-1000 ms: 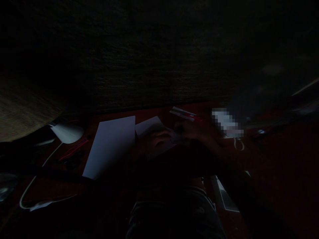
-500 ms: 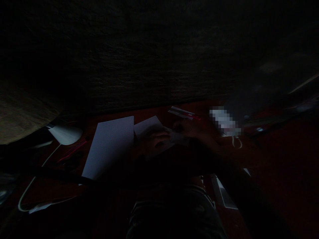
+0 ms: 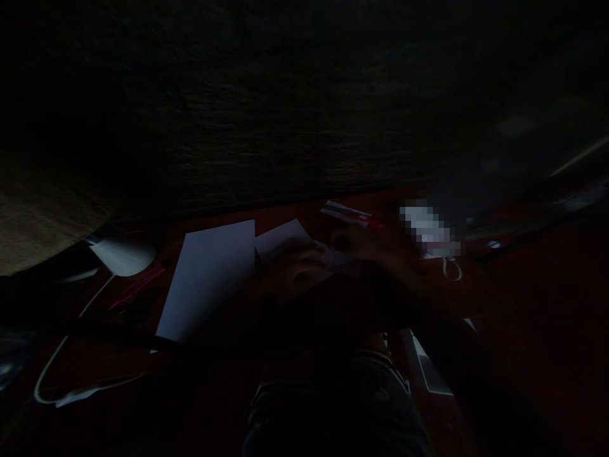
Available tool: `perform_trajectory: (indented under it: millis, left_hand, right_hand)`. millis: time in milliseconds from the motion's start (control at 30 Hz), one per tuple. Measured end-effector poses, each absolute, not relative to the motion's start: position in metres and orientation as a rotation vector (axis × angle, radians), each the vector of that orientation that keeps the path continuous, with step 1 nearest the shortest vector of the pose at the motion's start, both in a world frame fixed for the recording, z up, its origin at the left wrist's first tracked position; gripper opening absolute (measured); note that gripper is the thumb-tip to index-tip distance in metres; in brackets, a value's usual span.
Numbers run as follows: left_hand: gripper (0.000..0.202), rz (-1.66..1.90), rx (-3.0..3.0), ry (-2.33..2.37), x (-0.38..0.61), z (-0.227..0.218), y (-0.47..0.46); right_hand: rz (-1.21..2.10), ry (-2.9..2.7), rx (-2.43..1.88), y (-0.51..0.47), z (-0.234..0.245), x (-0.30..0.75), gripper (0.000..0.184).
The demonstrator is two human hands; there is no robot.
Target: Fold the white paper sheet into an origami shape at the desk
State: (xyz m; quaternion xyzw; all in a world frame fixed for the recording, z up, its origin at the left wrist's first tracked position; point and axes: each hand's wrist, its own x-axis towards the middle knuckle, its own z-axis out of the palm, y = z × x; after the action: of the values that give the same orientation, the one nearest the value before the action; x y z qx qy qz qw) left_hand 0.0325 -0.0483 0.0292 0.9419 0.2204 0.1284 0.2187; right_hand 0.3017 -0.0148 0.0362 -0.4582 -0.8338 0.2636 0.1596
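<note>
The scene is very dark. My left hand [image 3: 301, 263] lies across a small white sheet of paper [image 3: 280, 241], its fingers stretched towards the right. Close beside it, my right hand [image 3: 359, 244] has curled fingers that seem closed on the right part of that paper, where a pale folded-looking piece [image 3: 340, 260] shows between the hands. Shadow hides the fingertips. Just beyond the right hand lies a red-handled tool [image 3: 366, 219], perhaps a cutter, along a pale strip [image 3: 335, 211]. A larger white sheet [image 3: 214, 273] lies to the left.
On the left are a white lamp-like object [image 3: 124, 256] with a pale cord [image 3: 98, 295] and a red item [image 3: 137, 287]. A blurred-out white object [image 3: 428, 230] with a cord loop [image 3: 451, 269] sits right. A framed flat object [image 3: 431, 368] is by my right forearm.
The view has shifted very slightly. Both hands stay at the paper in almost the same places; nothing else has visibly moved.
</note>
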Motion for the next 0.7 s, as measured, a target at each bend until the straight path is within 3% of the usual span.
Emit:
perform_trajectory:
  millis: [400,600,700]
  left_hand:
    - [0.038,0.355,2.601,0.617,0.031,0.031,-0.050]
    - [0.056,0.476,2.535,0.569,0.028,0.022,-0.044]
    - [0.049,0.490,2.529,0.527,0.030,0.018,-0.041]
  right_hand:
    - [0.802,-2.359,-1.283,-0.012,0.031,0.304,0.018]
    - [0.809,-2.362,-1.262,-0.009,0.024,0.305,0.018]
    - [0.817,-2.360,-1.253,-0.009,0.026,0.304,0.018]
